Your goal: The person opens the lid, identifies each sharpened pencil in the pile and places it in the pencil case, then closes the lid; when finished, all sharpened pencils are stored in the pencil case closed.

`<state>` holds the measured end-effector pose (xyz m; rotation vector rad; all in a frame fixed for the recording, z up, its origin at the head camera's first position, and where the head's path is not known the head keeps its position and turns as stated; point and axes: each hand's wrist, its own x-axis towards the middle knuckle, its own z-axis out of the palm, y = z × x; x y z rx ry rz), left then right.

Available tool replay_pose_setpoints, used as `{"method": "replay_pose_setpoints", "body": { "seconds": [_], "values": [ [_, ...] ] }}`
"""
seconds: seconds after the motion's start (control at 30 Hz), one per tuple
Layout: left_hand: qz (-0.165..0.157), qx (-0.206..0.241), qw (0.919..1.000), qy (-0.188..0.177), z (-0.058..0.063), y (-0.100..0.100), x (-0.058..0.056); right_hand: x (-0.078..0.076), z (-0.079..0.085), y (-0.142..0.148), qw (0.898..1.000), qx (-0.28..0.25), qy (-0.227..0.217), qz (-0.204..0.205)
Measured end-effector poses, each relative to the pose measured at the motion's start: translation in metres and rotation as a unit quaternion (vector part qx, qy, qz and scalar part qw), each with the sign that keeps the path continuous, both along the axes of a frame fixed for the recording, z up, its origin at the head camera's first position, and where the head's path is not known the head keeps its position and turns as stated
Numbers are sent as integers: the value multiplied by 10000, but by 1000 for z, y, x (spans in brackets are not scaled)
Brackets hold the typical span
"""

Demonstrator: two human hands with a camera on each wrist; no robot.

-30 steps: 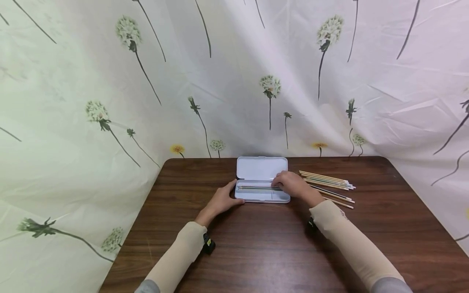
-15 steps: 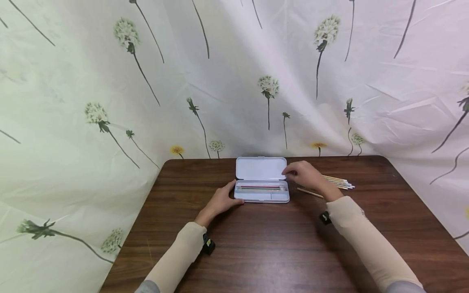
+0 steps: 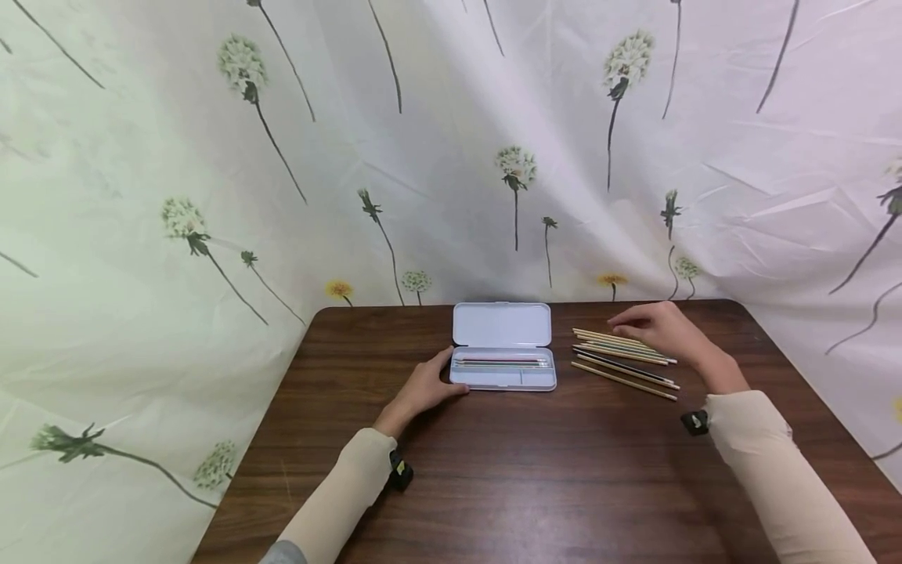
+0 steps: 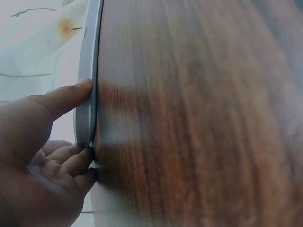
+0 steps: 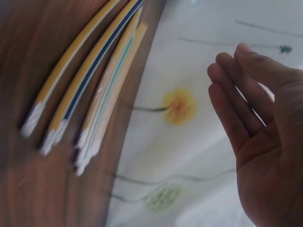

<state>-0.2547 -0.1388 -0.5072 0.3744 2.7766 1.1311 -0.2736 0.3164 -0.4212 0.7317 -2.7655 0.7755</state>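
Observation:
A white pencil case (image 3: 503, 378) lies on the table with its lid (image 3: 502, 324) raised at the back. Several pencils (image 3: 496, 362) lie side by side in its long rear compartment. My left hand (image 3: 420, 392) holds the case's left end, thumb (image 4: 71, 97) on the front wall and fingers bent around the corner. To the right of the case, several loose pencils (image 3: 620, 352) lie in a slanting row, their white ends toward the right. My right hand (image 3: 665, 327) hovers over the rear of this row with loosely bent fingers, nothing between thumb and fingertips in the right wrist view.
The dark wooden table (image 3: 521, 470) ends just behind the case. A white cloth (image 3: 451, 157) printed with dandelions hangs behind the table and down both sides. Small black wrist cameras sit at both cuffs.
My right hand has left the case's compartment, where more of the pencils now show, and moved right to above the loose pencils. My left hand has stayed on the case.

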Motion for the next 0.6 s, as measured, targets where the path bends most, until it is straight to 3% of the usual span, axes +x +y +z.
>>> {"method": "replay_pose_setpoints", "body": {
  "seconds": [0.2,0.4,0.6],
  "values": [
    [17,-2,10000,-5,1,0,0,8,-18,35,9992,-128,241,-297],
    [5,-23,10000,-3,1,0,-1,15,-44,55,9965,-214,-150,-793],
    [-28,-48,10000,-25,0,0,-1,15,-71,67,9944,-175,-180,-1022]
  ]
}}
